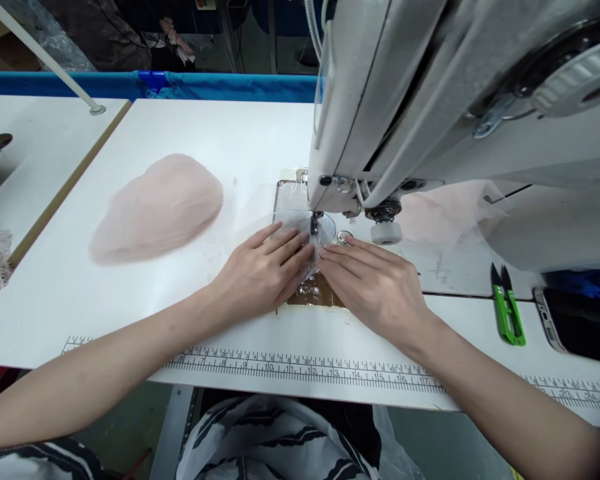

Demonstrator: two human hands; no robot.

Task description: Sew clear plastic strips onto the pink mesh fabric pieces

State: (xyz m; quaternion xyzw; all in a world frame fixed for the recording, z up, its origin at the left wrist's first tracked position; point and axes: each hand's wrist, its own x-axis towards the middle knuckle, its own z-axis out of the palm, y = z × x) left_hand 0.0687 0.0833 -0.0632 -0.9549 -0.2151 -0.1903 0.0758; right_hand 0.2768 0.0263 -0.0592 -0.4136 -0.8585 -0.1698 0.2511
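My left hand (263, 270) lies palm down on a piece of thin, sheer fabric (300, 219) beside the sewing machine's presser foot (315, 223). Its fingers are stretched out and slightly apart, and its thumb is mostly hidden. From the other side, my right hand (375, 283) has fingertips drawn together at the gathered edge of the same fabric, just in front of the foot. Its thumb is hidden below the fingers. Part of the fabric passes under the presser foot, and the hands cover much of the rest.
The sewing machine head (380, 100) overhangs the right side. A pale pink fabric pile (160, 207) lies left; more pink fabric (445, 210) lies beneath the machine arm. Green thread snips (507, 310) and a phone (580, 323) sit right. A printed ruler (290, 368) runs along the front edge.
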